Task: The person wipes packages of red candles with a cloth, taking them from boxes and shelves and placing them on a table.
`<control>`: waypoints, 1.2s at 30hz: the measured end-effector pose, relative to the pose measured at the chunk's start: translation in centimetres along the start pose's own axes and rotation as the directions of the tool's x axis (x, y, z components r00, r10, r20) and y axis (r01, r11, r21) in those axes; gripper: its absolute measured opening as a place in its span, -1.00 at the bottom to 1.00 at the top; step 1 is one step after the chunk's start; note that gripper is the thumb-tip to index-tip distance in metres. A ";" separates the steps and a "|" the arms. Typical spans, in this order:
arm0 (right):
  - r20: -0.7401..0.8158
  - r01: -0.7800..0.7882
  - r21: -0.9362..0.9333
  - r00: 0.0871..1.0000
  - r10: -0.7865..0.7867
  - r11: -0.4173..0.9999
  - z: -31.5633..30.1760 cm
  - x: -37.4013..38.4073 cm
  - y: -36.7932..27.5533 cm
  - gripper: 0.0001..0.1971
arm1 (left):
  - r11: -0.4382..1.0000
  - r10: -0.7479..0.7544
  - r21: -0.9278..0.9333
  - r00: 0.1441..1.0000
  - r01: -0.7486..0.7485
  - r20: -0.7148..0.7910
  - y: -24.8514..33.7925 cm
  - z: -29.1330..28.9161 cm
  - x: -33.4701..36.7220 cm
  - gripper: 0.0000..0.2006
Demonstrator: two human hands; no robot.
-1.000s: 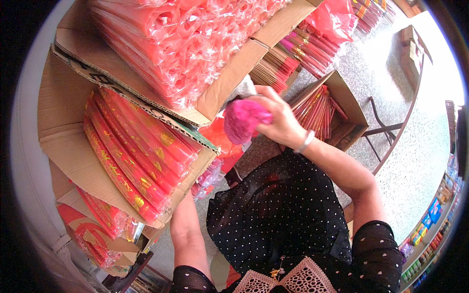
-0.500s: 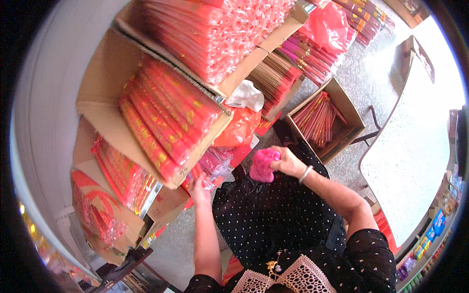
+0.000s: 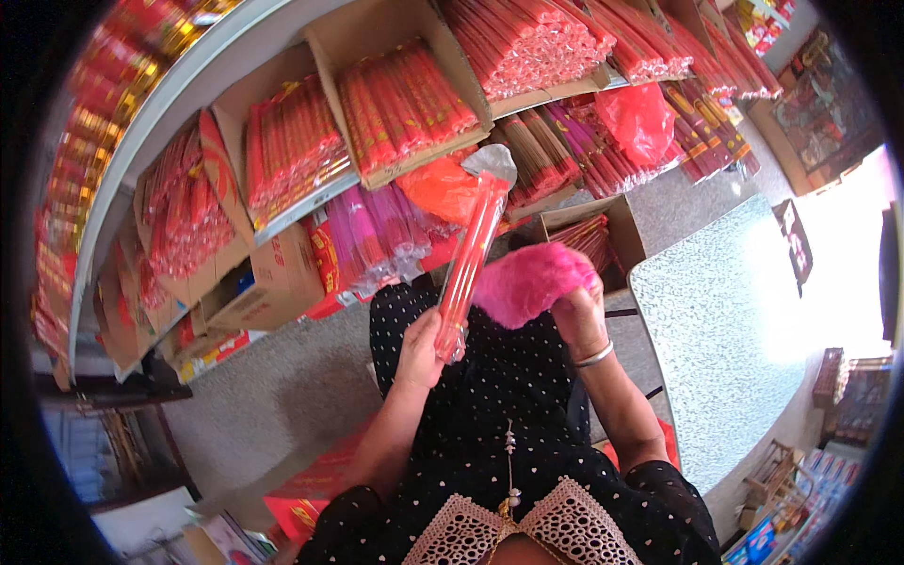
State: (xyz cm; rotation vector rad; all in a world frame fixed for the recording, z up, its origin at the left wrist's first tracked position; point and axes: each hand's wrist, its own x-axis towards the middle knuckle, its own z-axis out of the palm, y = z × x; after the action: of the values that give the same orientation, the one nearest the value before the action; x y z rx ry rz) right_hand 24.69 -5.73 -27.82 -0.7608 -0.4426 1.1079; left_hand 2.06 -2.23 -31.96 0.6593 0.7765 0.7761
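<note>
Left hand [image 3: 421, 352] now grips the lower end of a clear-wrapped red packet [image 3: 470, 268], raised before the body, previously down beside the boxes. Right hand [image 3: 581, 318] still pinches the pink cloth [image 3: 532, 285], bringing both items close together.

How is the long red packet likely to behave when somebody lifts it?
The red packet is probably stiff: it sticks out straight from the left hand, which grips it near one end. Its shiny surface suggests that it might be slippery.

A shop, judging by shelves [image 3: 309, 207] lined with cartons [image 3: 386, 30] of red wrapped packets [image 3: 400, 99].
</note>
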 end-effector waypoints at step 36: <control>0.844 0.877 -0.397 0.464 -0.269 0.269 7.5 -7.8 3.1 -0.45 | 0.962 0.273 0.022 0.962 -0.273 0.026 4.9 4.3 -6.8 -0.28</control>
State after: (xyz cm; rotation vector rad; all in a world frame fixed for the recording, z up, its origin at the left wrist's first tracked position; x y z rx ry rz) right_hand 14.60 -9.65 -24.69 -0.8371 -1.8455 0.2175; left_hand 0.52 -5.99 -23.44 0.8076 0.6832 1.0098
